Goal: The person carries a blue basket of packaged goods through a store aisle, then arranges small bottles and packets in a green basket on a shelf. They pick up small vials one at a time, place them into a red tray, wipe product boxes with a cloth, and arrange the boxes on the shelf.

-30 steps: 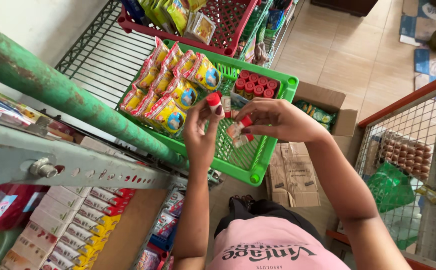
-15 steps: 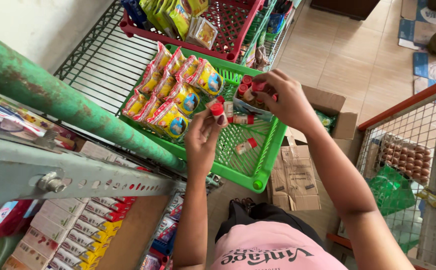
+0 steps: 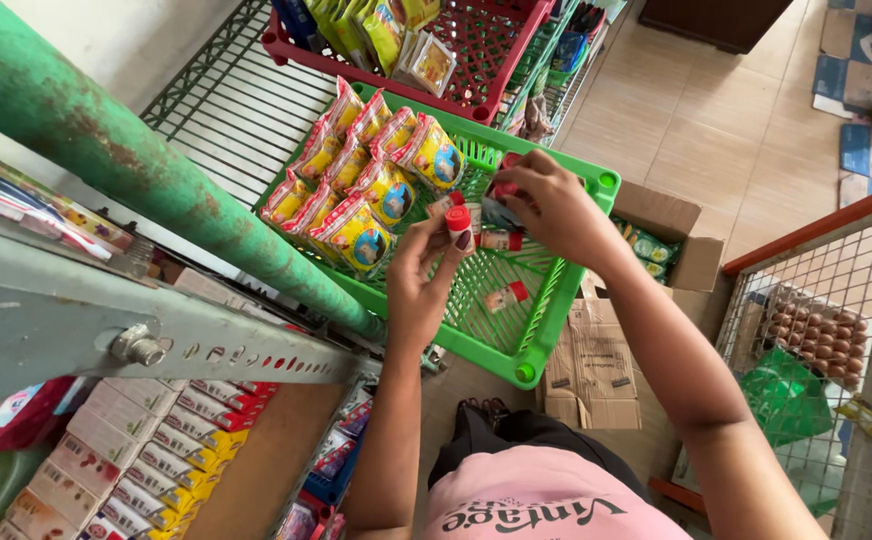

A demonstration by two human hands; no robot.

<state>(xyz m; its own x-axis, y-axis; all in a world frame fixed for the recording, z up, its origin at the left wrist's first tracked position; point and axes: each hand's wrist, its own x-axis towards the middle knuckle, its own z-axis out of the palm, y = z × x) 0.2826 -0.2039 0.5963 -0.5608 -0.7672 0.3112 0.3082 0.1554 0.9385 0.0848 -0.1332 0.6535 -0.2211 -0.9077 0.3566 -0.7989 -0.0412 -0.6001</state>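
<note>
Two hands meet over a green plastic basket point(image 3: 566, 300) on a wire shelf point(image 3: 216, 100), and small red-capped bottles are what they handle. Far left, a worn green pipe point(image 3: 106, 150) slants across the view, with rows of boxed goods point(image 3: 146, 460) on a lower shelf beneath it. Next comes the basket's left half, packed with upright yellow and red snack packets point(image 3: 366, 180). The left hand point(image 3: 421, 290) rises from below with palm up, its thumb and fingertips pinched on one small bottle with a red cap point(image 3: 458, 220), held upright just above the basket's mesh floor. Just to the right, the right hand point(image 3: 546, 210) is closed over several more of the same bottles point(image 3: 501, 200), touching or nearly touching the left hand's bottle. One loose bottle point(image 3: 508, 295) lies on its side on the basket floor below them. These bottles look light, rigid and smooth, likely slippery in a bunch; a pinch around the body just below the cap seems the surest hold. Further right stand an open cardboard box point(image 3: 656, 240) on the tiled floor and a tray of eggs point(image 3: 816, 330) behind wire mesh.
</note>
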